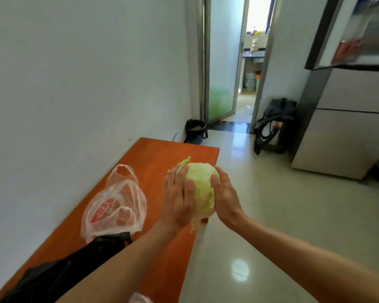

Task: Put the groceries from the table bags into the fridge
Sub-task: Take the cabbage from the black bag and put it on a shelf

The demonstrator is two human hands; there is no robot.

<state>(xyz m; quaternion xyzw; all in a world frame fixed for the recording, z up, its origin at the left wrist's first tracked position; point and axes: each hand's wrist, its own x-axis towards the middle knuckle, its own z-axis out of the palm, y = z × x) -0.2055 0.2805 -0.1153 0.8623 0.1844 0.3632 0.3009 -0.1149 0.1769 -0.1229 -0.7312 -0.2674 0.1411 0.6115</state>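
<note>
White walls run down a narrow room to a frosted glass door (221, 62) standing ajar at the far end. On the left, an orange table (153, 158) carries a clear plastic bag (116, 204) with red print and, nearer, a black bag (59, 272). Both hands are on a pale green cabbage (202, 189), lifted above the table's right edge: left hand (177, 200) flat against its left side, right hand (224, 195) cupped round the right (a loose leaf sticks up at the far side). Far right stands the fridge (354, 119), its upper door (350, 31) swung open. A dark backpack (274, 123) slumps on the floor beside it.
</note>
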